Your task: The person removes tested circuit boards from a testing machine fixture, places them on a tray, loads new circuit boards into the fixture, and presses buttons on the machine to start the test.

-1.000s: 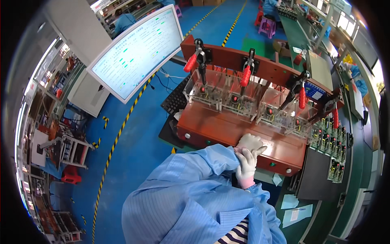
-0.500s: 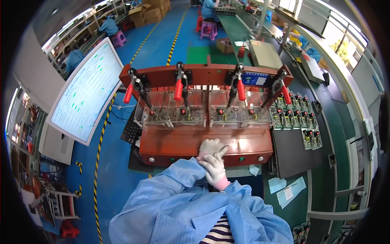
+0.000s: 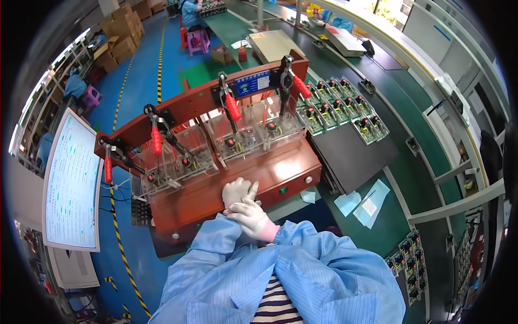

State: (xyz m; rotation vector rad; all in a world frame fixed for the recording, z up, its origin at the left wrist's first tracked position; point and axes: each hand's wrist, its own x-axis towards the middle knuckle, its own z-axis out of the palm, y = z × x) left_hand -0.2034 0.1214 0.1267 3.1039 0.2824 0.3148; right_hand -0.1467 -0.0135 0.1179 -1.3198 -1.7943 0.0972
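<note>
My left hand [image 3: 235, 191] and my right hand [image 3: 252, 217], both in white gloves, are clasped together and rest on the front of a red-brown test fixture [image 3: 280, 168]. The right hand lies over the left, and neither holds anything. My blue coat sleeves [image 3: 216, 254] fill the lower part of the view. On the fixture stand clear plastic bays [image 3: 237, 137], each with a red-handled toggle clamp [image 3: 233, 107] raised above it.
Green circuit boards [image 3: 340, 105] lie in rows right of the fixture, beside a black mat [image 3: 350, 154] and paper slips [image 3: 369, 202]. A monitor [image 3: 70, 189] stands at the left, with a keyboard [image 3: 141, 210] by it. More boards [image 3: 410, 264] sit lower right. Other people work at the far benches.
The view has swung, so the fixture now sits tilted at the centre and the monitor has gone to the left edge. My clasped hands stay on the fixture's front.
</note>
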